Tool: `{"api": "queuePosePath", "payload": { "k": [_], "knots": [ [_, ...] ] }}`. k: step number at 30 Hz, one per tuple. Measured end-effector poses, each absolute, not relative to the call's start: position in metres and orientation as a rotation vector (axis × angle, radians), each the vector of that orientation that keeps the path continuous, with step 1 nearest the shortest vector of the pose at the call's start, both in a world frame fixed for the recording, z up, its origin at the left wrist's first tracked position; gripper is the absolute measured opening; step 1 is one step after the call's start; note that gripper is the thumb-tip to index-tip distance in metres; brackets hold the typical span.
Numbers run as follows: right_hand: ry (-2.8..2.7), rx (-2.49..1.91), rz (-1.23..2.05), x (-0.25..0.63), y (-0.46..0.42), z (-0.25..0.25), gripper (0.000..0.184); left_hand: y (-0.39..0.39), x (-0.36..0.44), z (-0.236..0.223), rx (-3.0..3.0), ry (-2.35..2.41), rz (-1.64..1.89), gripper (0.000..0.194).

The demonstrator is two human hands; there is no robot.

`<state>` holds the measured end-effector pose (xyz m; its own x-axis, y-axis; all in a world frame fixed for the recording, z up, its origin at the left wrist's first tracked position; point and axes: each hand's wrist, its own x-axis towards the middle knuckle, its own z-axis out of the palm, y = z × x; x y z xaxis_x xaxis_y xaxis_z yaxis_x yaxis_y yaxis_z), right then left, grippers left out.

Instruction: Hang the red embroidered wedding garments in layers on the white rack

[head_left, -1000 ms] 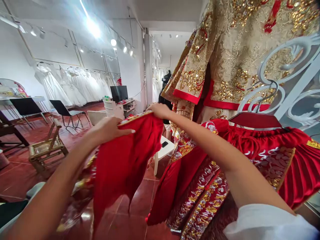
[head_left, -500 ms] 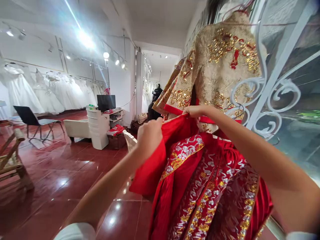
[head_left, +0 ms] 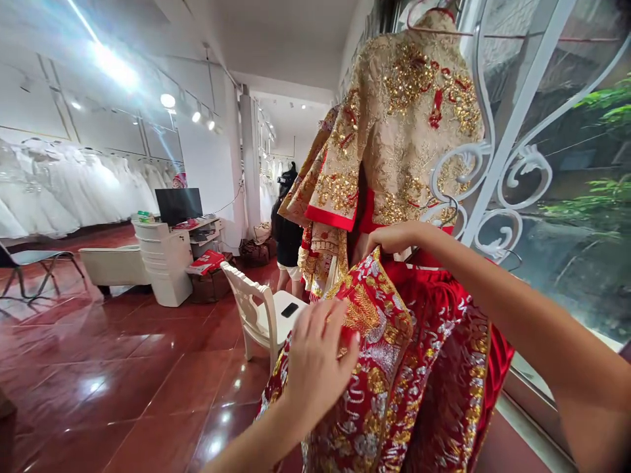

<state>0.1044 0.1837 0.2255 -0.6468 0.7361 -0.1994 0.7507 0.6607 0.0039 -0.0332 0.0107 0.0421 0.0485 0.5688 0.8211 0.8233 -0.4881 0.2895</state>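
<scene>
A red pleated skirt [head_left: 367, 387] with gold and silver sequin embroidery hangs in front of me. My right hand [head_left: 394, 238] is closed on its top edge, near the waistband; the fingertips are partly hidden. Lower and to the left, my left hand [head_left: 321, 351] lies on the embroidered front with its fingers stretched and the thumb apart. Above my right hand hangs a beige jacket [head_left: 394, 131] with gold sequins, red trim and a red tassel, on a red hanger [head_left: 417, 20].
White scrollwork metal [head_left: 493, 164] stands at the window on the right. A white chair [head_left: 256, 309] with a phone [head_left: 290, 310] on its seat is at left. Behind are a person in black [head_left: 287, 226], a monitor [head_left: 178, 206], a bench [head_left: 116, 266] and white gowns [head_left: 73, 184].
The embroidered panel, earlier folded back to its plain red underside, now lies face out. My left hand has let go of the cloth and moved down. The view has turned rightward.
</scene>
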Motion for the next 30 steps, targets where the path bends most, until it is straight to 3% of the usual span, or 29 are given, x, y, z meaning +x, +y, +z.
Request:
{"api": "queuePosePath", "payload": {
  "k": [3,6,12,17,21,23,25,27,29,30],
  "knots": [
    [2.78,0.964,-0.195,0.107,0.182,0.231,0.064,0.03,-0.045,0.049,-2.17,-1.698,-1.321,0.062],
    [2.833,0.921,0.001,0.112,0.172,0.234,0.066,0.047,-0.051,0.056,-2.365,-1.759,-1.266,0.067],
    [2.756,1.01,0.653,0.119,0.148,0.227,0.049,0.08,-0.045,0.085,-2.502,-1.584,-1.251,0.052],
    [2.734,1.017,0.951,0.122,0.142,0.216,0.039,0.103,-0.009,0.1,-2.378,-1.682,-1.032,0.035],
    [3.117,0.863,1.169,0.163,0.133,0.192,0.038,0.111,-0.01,0.103,-2.452,-1.599,-0.972,0.026],
    [3.395,1.142,1.369,0.2,0.131,0.171,0.031,0.114,-0.02,0.108,-2.541,-1.536,-0.983,0.028],
    [3.493,1.953,1.477,0.24,0.134,0.153,0.027,0.117,-0.028,0.115,-2.665,-1.476,-0.969,0.032],
    [3.507,2.55,0.826,0.272,0.14,0.145,0.028,0.12,-0.034,0.123,-2.791,-1.426,-0.925,0.035],
    [3.479,2.527,0.044,0.29,0.146,0.149,0.031,0.121,-0.037,0.131,-2.898,-1.386,-0.864,0.037],
    [3.431,2.394,-0.161,0.294,0.149,0.155,0.032,0.121,-0.038,0.135,-2.933,-1.379,-0.839,0.037]
  ]
}}
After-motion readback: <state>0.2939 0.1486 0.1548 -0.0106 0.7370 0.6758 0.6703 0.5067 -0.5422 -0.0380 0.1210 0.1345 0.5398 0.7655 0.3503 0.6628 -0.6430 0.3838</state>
